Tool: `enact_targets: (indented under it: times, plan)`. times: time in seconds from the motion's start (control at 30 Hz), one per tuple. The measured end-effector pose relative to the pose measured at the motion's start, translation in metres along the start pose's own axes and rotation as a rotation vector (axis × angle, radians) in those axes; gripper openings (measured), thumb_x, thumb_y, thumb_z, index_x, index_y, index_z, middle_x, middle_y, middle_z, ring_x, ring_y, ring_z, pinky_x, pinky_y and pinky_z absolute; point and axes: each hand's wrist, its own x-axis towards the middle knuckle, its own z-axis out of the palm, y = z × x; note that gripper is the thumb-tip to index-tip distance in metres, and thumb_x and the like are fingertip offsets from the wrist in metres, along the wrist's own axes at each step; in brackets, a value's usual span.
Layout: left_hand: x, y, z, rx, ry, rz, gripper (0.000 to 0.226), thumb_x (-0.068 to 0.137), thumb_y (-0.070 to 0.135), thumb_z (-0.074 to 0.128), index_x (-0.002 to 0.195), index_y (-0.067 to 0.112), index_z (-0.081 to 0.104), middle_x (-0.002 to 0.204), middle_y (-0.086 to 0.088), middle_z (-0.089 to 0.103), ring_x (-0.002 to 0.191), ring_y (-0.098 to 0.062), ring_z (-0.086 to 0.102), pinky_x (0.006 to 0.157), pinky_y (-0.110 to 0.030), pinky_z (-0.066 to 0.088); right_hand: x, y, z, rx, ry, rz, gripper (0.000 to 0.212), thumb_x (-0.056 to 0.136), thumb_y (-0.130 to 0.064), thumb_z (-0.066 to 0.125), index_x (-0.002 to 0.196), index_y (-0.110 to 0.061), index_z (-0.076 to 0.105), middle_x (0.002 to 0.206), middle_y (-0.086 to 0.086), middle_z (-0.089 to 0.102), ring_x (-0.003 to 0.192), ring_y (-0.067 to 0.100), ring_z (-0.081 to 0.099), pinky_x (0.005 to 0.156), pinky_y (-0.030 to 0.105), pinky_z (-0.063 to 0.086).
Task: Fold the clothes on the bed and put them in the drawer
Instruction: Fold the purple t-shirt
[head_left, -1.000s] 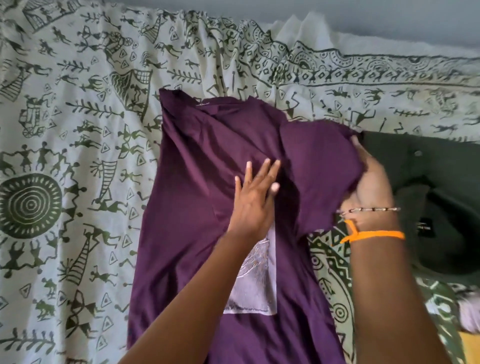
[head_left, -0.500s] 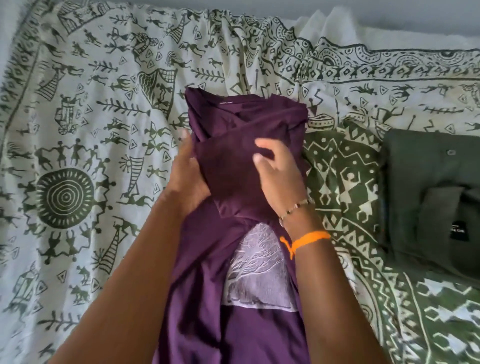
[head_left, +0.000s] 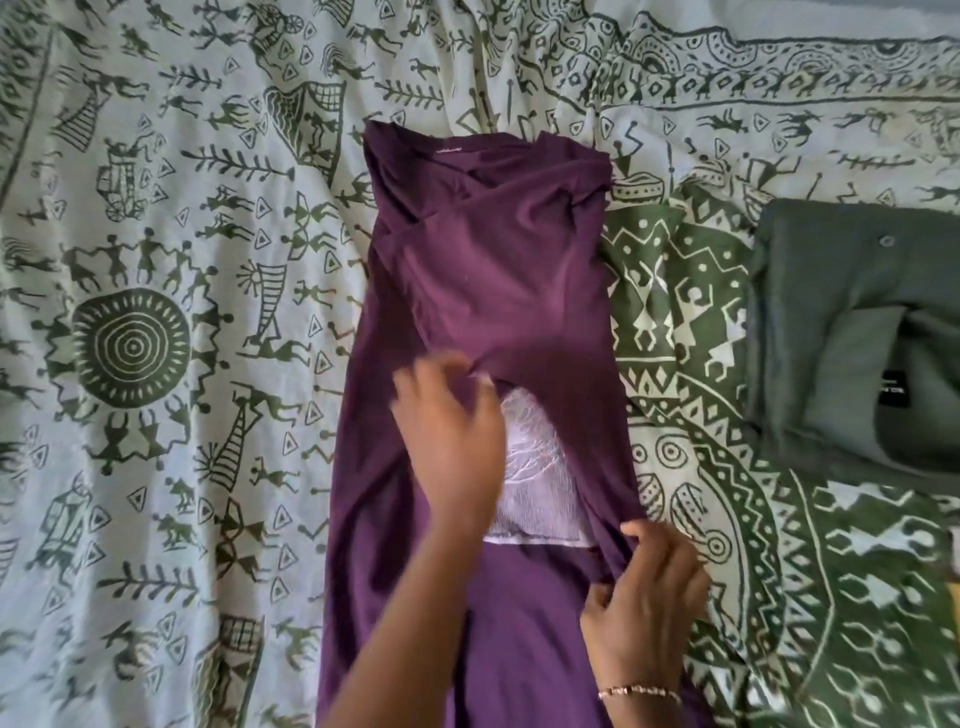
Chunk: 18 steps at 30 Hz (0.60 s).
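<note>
Head view: purple T-shirt (head_left: 493, 270) is lying lengthwise on the printed bedsheet (head_left: 156, 260), collar pointing away, sleeves folded in. Left hand (head_left: 452, 441), blurred, is resting flat, fingers spread, on its middle; right hand (head_left: 644, 597) is pinching its right edge.

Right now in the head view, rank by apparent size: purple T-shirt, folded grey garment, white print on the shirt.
1. purple T-shirt
2. folded grey garment, partly cut off at the frame edge
3. white print, partly covered by the left hand
</note>
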Motion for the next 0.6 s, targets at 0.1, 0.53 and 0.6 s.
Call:
enact_targets:
  times: [0.1,0.53,0.6]
  plan:
    - [-0.067,-0.015,0.012,0.094,-0.465,-0.239,0.013,0.088,0.016,0.054,0.099,0.017,0.060,0.100,-0.004,0.066,0.099,-0.027,0.059,0.083,-0.032,0.043,-0.026,0.021,-0.003,0.038,-0.008,0.046,0.059,0.032,0.018,0.070,0.089,0.005,0.062,0.093,0.029,0.057,0.081,0.047,0.058,0.071,0.051,0.050]
    - [-0.155,-0.038,0.036,0.239,-0.573,-0.175,0.036,0.082,0.042,0.064,0.100,0.012,0.057,0.114,-0.008,0.058,0.109,-0.028,0.054,0.085,-0.032,0.041,-0.120,0.091,-0.043,0.029,-0.261,0.136,0.042,0.054,0.006,0.080,0.093,-0.001,0.065,0.082,0.020,0.069,0.068,0.039,0.066,0.054,0.039,0.051]
    - [-0.155,-0.036,0.037,0.143,-0.541,-0.185,0.040,0.082,0.038,0.065,0.110,0.013,0.053,0.112,-0.005,0.061,0.108,-0.028,0.056,0.086,-0.031,0.043,-0.129,0.095,-0.045,0.039,-0.304,0.025,0.049,0.050,0.010,0.080,0.096,0.000,0.066,0.090,0.018,0.071,0.073,0.035,0.069,0.054,0.036,0.053]
